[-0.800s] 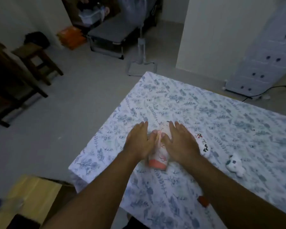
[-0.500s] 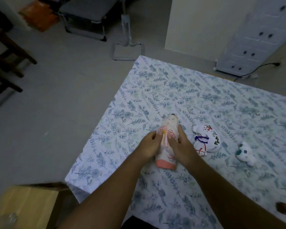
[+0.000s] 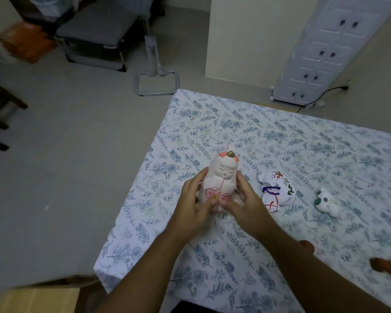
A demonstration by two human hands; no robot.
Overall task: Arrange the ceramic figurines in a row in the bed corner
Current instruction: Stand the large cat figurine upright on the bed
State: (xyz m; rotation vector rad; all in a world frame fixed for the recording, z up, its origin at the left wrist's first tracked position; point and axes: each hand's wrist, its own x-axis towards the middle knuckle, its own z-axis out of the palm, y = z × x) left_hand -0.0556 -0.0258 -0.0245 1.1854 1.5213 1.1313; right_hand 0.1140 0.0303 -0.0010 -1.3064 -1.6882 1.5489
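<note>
Tall doll (image 3: 220, 177) upright near mid-frame, on or just above the bed (image 3: 280, 141); base hidden, so contact unclear. Left hand (image 3: 195, 206) and right hand (image 3: 244, 205) clasped round its lower body, fingers (image 3: 200, 179) closed on both sides. Round figurine (image 3: 277, 190) lying at 3 o'clock, dog (image 3: 326, 201) beyond it. Risks: toppling on the soft sheet once released; knocking the round figurine with the right forearm; sliding toward the bed edge at 9 o'clock.

Upright pink doll figurine (image 3: 220, 177), two toppled
</note>
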